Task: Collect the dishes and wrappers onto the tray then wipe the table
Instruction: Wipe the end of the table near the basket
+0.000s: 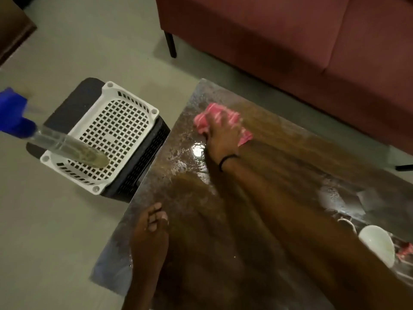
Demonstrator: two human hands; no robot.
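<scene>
- Nearest you, at the near left edge of the tabletop, is a bare limb with pale nails. I cannot tell whether it is your left hand or a foot seen through the glass, nor how its digits lie.
- The pink cloth sits far left on the tabletop, under your right hand, which presses it down with fingers laid out flat.
- Judging by the wet streaks, wiping is the step in hand. Hold the palm flat with the cloth bunched beneath it. Overlap your passes so the shiny puddle just beside that hand is soaked up, not pushed over the edge.
- At the near right are a white bowl and something red, both blurred. If they stand on the glass, I judge they will block the cloth there.
- Left of the tabletop, a white basket lies upturned on a dark box, and a spray bottle apparently stands on it. A maroon sofa runs along the far side.
</scene>
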